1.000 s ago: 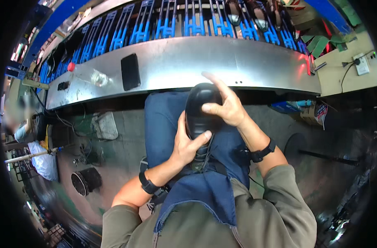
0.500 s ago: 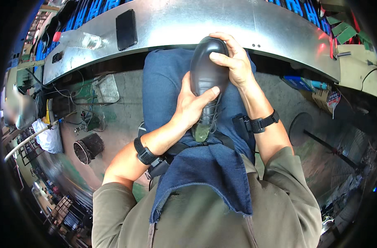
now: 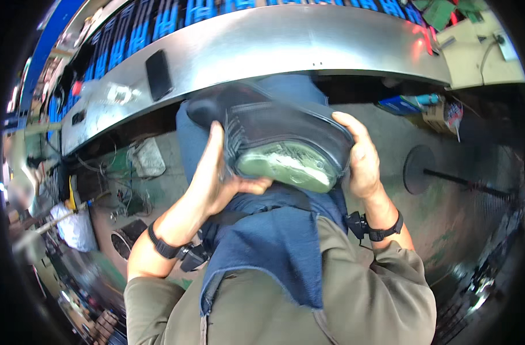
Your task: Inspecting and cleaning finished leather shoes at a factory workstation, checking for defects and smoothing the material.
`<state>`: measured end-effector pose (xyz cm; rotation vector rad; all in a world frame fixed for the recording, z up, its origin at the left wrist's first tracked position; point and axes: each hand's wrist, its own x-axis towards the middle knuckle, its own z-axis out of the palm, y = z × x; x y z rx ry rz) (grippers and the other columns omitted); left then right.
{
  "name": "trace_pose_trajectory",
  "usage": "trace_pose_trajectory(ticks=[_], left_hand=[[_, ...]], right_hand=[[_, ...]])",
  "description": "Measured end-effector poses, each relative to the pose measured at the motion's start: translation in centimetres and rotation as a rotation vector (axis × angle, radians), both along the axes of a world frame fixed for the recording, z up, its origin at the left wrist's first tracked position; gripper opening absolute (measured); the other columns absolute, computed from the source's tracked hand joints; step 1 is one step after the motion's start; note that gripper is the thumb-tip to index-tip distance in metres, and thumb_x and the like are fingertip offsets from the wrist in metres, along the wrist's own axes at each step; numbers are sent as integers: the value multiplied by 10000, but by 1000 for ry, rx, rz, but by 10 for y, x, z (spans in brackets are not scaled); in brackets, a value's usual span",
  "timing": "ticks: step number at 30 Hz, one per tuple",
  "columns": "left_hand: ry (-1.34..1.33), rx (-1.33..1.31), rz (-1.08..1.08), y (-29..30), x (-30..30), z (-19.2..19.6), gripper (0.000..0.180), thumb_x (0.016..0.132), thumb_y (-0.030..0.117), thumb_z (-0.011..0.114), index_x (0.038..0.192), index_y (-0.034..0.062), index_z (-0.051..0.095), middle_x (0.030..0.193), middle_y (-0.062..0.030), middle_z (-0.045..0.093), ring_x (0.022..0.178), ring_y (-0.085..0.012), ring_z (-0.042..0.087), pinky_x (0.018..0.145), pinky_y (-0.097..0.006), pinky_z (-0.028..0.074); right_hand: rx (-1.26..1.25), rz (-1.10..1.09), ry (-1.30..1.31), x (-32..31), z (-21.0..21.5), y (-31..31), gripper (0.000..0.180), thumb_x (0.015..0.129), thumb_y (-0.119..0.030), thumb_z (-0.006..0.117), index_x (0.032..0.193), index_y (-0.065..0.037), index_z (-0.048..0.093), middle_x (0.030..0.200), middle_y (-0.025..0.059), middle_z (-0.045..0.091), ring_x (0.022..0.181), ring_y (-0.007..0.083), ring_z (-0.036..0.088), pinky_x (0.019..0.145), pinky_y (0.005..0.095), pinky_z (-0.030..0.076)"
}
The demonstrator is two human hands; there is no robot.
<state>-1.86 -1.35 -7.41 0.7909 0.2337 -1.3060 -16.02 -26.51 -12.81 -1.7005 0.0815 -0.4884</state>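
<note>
A black leather lace-up shoe (image 3: 288, 118) is held over my lap, turned sideways with the toe to the left and the heel to the right. Its opening tilts toward me and is filled by a glossy green shoe last (image 3: 291, 164). My left hand (image 3: 211, 181) grips the laced front, thumb raised along it and fingers low beneath the opening. At the heel end, my right hand (image 3: 363, 161) cups the back of the shoe. Motion blurs the toe and the shoe's far edge; the sole is hidden.
Beyond my knees runs a metal ledge (image 3: 262, 46) beside blue conveyor slats (image 3: 199, 11). A black phone (image 3: 158, 75) and a clear plastic bottle (image 3: 116, 92) lie on its left part. A round-based stand (image 3: 419, 169) is at right; a dark bucket (image 3: 127, 238) is at left.
The shoe has turned from toe-away to sideways, opening toward me. My right hand has gone from the toe to the heel; my left hand now holds the laced front. The view has shifted slightly.
</note>
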Motion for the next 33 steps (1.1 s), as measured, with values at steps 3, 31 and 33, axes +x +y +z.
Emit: trace_pose_trajectory(ticks=[3,31,33], left_hand=[[-1269,470,-479,27,2,-41,813,881,546,696,1446,10,461,1342,-210,552,1249,-380,539,1047,-470,458],[-704,459,397,-69,410,-73,582,881,457,731,1254,24,623,1139,-98,687,1010,-226,668,885,-354,541],[-949,668,398,-28,487,-88,579,884,392,752,1272,-10,599,1144,-109,686,1034,-226,666,916,-352,529]], right_hand=[[-9,-55,178,3,-8,-35,494,1074,-306,335,1209,63,635,1157,177,686,1083,254,642,993,330,451],[-622,-303,504,395,-86,-198,634,928,-368,671,1421,-18,482,1288,256,601,1184,357,601,988,436,489],[-792,-436,456,458,-105,-206,806,872,-422,723,1504,-56,382,1511,303,392,1377,424,432,1116,471,400]])
